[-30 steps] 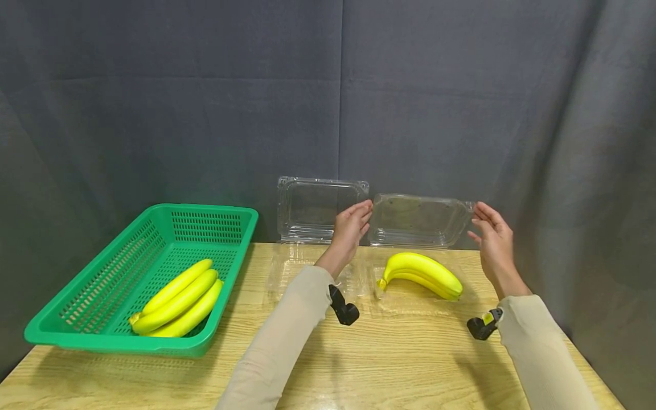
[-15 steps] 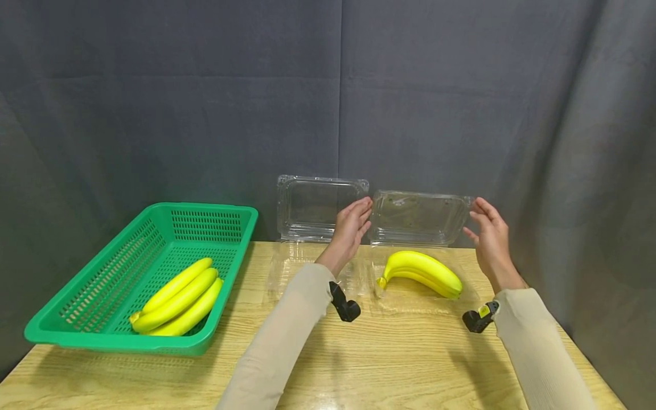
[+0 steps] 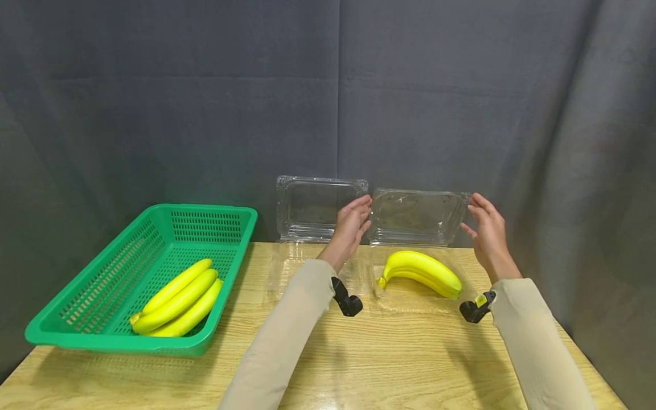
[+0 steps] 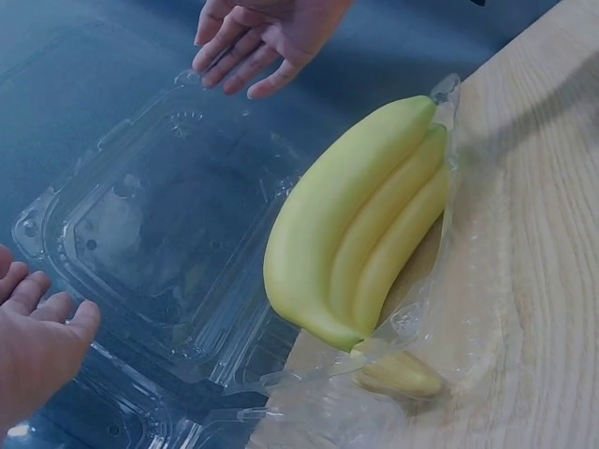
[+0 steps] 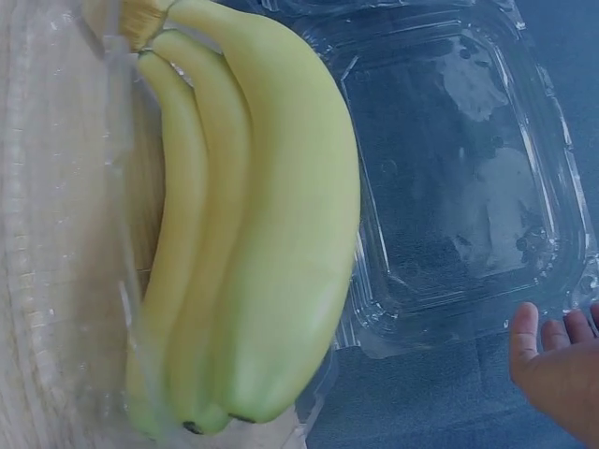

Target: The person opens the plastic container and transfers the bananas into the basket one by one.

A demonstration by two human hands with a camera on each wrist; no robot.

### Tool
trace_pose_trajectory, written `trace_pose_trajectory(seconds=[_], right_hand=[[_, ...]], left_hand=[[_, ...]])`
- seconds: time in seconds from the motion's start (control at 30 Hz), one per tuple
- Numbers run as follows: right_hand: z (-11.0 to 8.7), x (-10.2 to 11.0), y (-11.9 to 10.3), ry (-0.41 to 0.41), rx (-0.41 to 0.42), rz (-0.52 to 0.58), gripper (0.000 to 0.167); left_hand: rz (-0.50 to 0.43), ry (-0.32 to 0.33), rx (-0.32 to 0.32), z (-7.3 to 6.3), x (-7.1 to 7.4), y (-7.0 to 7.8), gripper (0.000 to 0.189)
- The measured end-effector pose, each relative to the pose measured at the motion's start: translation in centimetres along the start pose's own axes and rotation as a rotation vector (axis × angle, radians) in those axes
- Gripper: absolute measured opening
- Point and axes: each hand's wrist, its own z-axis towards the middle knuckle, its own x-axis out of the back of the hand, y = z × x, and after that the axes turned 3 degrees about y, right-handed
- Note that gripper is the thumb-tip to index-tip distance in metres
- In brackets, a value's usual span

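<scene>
A clear plastic clamshell container stands open on the table, its lid (image 3: 415,216) raised at the back and its base (image 3: 405,304) flat in front. A bunch of bananas (image 3: 422,272) lies in that base, stem to the left. My left hand (image 3: 351,228) is beside the lid's upper left corner, fingers extended. At the opposite corner, my right hand (image 3: 489,230) has its fingertips at the lid's edge, fingers fairly straight. The left wrist view shows the right hand (image 4: 271,37) with spread fingers by the lid corner. Neither hand visibly grips the lid; exact contact is hard to tell.
A second open clamshell (image 3: 323,208) stands to the left, partly behind my left forearm. On the far left, a green basket (image 3: 246,250) holds another bunch of bananas (image 3: 176,302). A grey curtain (image 3: 205,114) hangs behind the wooden table (image 3: 389,364).
My right hand has shifted slightly left and up. The right-hand container's lid stands a little higher at its top edge. My left hand has barely moved, and the bananas stay put.
</scene>
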Motion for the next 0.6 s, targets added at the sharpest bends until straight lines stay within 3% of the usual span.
trace_pose_trajectory(seconds=[0.2, 0.6], right_hand=[[0.35, -0.11, -0.13, -0.026, 0.0, -0.042, 0.054], [0.82, -0.42, -0.12, -0.011, -0.037, -0.063, 0.055]], left_hand=[[0.052, 0.019, 0.011, 0.18, -0.16, 0.16, 0.045], [0.043, 0.022, -0.004, 0.43, -0.47, -0.17, 0.043]])
